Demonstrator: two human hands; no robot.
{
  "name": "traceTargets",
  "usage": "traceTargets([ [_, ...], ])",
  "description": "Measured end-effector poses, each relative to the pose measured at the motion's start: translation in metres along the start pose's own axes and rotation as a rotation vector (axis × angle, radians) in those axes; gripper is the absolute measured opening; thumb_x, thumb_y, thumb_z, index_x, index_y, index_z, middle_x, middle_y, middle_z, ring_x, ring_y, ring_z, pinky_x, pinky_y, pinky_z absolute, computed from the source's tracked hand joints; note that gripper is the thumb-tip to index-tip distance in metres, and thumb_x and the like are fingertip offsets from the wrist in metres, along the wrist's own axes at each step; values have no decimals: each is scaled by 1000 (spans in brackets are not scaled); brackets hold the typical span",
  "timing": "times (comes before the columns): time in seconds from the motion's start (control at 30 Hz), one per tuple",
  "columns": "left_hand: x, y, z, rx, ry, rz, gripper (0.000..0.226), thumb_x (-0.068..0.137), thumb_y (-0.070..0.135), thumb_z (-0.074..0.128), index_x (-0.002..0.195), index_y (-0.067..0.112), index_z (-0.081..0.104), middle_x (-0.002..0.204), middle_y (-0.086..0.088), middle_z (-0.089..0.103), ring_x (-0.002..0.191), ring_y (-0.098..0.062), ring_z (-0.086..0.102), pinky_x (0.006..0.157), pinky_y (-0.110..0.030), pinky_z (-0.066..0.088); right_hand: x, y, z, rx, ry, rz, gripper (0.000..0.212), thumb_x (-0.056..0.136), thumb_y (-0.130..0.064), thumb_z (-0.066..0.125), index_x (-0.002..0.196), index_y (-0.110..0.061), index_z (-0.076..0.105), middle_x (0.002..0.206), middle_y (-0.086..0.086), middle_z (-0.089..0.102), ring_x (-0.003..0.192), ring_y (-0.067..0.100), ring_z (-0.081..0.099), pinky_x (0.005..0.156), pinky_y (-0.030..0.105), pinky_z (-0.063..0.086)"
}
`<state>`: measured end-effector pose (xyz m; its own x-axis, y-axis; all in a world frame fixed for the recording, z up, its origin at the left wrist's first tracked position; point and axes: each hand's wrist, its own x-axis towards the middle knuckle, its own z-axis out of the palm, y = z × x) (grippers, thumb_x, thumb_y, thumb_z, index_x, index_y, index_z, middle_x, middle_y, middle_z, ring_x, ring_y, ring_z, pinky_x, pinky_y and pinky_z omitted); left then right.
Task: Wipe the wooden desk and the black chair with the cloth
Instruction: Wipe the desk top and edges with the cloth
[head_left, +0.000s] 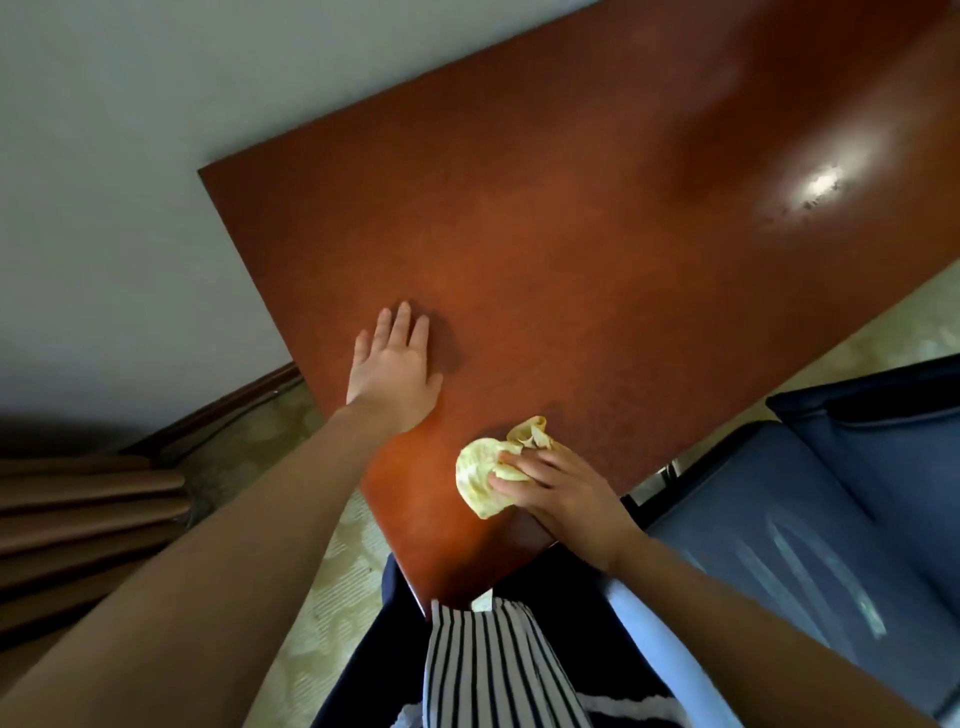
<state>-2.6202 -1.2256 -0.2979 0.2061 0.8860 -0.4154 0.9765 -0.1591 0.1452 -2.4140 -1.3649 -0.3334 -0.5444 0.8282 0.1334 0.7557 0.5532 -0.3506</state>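
Note:
The reddish-brown wooden desk (571, 234) fills the middle of the view, its near corner pointing at my body. My left hand (392, 366) lies flat on the desk top near its left edge, fingers straight and together. A crumpled pale yellow cloth (485, 470) rests on the desk close to the near corner. My right hand (558, 486) grips that cloth with curled fingers and presses it onto the wood. The dark chair (857, 493) stands to the right of the desk, its seat and backrest partly in view.
A pale wall (130, 156) runs along the desk's far left side, with a dark skirting board (223, 402) at its foot. Brown curtain folds (78, 519) hang at the lower left. Patterned light flooring (332, 571) shows beside my legs. A bright glare spot (818, 184) sits on the desk's far right.

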Motion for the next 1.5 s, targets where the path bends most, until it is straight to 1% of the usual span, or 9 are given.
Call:
traceTargets([
  [0.07, 18, 4, -5, 12, -22, 6, 78, 96, 44, 46, 153, 20, -2, 159, -4, -14, 146, -24, -13, 117, -42, -2, 1, 26, -13, -12, -53, -90, 30, 80, -24, 59, 107, -24, 73, 115, -1, 68, 101, 20, 65, 89, 33, 50],
  [0.2, 48, 13, -17, 22, -77, -61, 105, 83, 60, 58, 151, 19, -11, 157, -8, -22, 145, -26, -18, 116, -45, -4, 27, 88, -37, 3, -114, -172, 42, 70, -11, 82, 108, -22, 72, 117, 2, 67, 104, 21, 65, 90, 36, 50],
  [0.3, 66, 18, -22, 14, -124, -112, 116, 76, 66, 61, 150, 17, -15, 155, -12, -25, 143, -28, -20, 115, -46, -6, 57, 130, -52, 3, -170, -223, 47, 65, -3, 84, 108, -21, 72, 116, 3, 67, 104, 22, 65, 88, 35, 52],
  [0.53, 79, 33, -18, -26, -157, -179, 111, 81, 65, 54, 149, 13, -16, 154, -18, -26, 143, -31, -20, 117, -44, -3, 139, 199, -65, 26, -121, -271, 35, 73, -4, 76, 107, -13, 73, 113, 9, 68, 103, 29, 64, 88, 40, 52],
  [0.73, 79, 34, -17, 31, -169, -200, 106, 83, 66, 48, 149, 14, -17, 154, -17, -26, 143, -31, -20, 116, -44, -3, 206, 231, -62, 99, -114, -50, 30, 89, -14, 62, 119, -14, 66, 122, 10, 63, 120, 29, 52, 99, 42, 45],
  [0.93, 78, 35, -24, 99, -192, -206, 91, 91, 64, 34, 149, 15, -17, 155, -15, -23, 145, -29, -16, 117, -46, -2, 258, 236, -45, 121, 51, 327, 35, 93, -15, 56, 128, -20, 59, 133, 6, 56, 129, 24, 40, 105, 32, 34],
  [1.07, 73, 33, -27, 63, -151, -210, 84, 94, 60, 31, 150, 16, -14, 157, -12, -20, 145, -25, -17, 116, -44, -6, 251, 215, -33, 95, 163, 430, 35, 93, -10, 53, 127, -17, 59, 130, 7, 56, 127, 24, 43, 108, 34, 30],
  [1.27, 51, 43, -11, 42, -97, -163, 86, 93, 59, 36, 150, 17, -13, 156, -8, -24, 144, -22, -20, 116, -42, -8, 183, 184, -38, 132, 116, 280, 33, 86, -5, 61, 119, -10, 65, 117, 14, 64, 113, 34, 55, 101, 45, 40],
  [1.5, 34, 64, 5, 100, -133, -26, 97, 88, 63, 44, 150, 13, -12, 154, -13, -27, 144, -26, -20, 117, -43, -6, 82, 132, -37, 168, 55, 264, 31, 87, -4, 59, 117, -10, 67, 124, 13, 61, 117, 33, 55, 100, 45, 41],
])
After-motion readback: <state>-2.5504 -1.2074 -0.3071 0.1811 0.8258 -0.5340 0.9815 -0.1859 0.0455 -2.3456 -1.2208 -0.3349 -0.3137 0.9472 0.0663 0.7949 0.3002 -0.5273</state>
